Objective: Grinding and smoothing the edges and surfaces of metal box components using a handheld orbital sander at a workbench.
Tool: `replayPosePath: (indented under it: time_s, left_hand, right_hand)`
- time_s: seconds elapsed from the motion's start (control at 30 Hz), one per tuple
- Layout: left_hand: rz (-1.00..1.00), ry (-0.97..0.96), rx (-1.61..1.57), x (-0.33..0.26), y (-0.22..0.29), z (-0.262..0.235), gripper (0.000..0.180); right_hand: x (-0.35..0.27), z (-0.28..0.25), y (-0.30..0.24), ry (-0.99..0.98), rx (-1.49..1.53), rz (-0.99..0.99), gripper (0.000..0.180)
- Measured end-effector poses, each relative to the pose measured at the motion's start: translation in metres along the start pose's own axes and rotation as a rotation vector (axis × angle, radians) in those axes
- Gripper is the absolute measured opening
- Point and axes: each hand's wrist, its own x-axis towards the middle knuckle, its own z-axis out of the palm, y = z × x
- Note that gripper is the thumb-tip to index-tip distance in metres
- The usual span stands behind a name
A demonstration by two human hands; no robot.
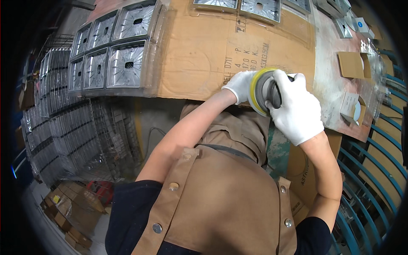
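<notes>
A round palm sander (274, 91) with a yellow-edged pad is tilted on its side above the near edge of the work table. My right hand (299, 110), in a white glove, wraps around its dark grey body. On the other side, my left hand (239, 85), also gloved in white, is up against the face of the pad. The pad hides its fingertips, so whether they grip anything does not show. A flat cardboard sheet (193, 55) covers the table beneath and beyond both hands.
Square silver metal parts (121, 76) sit in a clear plastic tray at left, with more metal parts (259, 16) at the far edge. Small open cardboard boxes (349, 63) stand at right. Stacked trays (63, 131) fill the left side; blue rails (369, 157) curve along the right.
</notes>
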Motion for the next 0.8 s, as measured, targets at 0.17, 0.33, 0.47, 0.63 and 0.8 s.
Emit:
replayPosePath:
  time_s: [0.17,0.33,0.47,0.63,0.8]
  left_hand:
    - [-0.138,-0.016,-0.134,-0.003,-0.002,0.005,0.034]
    - [-0.119,-0.031,-0.134,-0.003,0.004,0.002,0.032]
    - [-0.120,0.002,-0.196,-0.004,-0.001,0.005,0.030]
    - [-0.140,-0.024,-0.175,0.001,0.005,0.005,0.026]
    - [-0.191,-0.027,-0.214,0.002,0.005,0.007,0.022]
  right_hand:
    - [-0.037,-0.013,0.004,-0.247,-0.020,0.050,0.060]
    - [-0.053,-0.017,0.024,-0.058,-0.029,0.161,0.072]
    - [-0.036,-0.018,0.034,0.136,0.022,0.099,0.065]
    - [0.001,-0.024,0.023,0.063,0.023,0.055,0.056]
    - [0.037,-0.027,0.022,0.022,-0.062,-0.078,0.039]
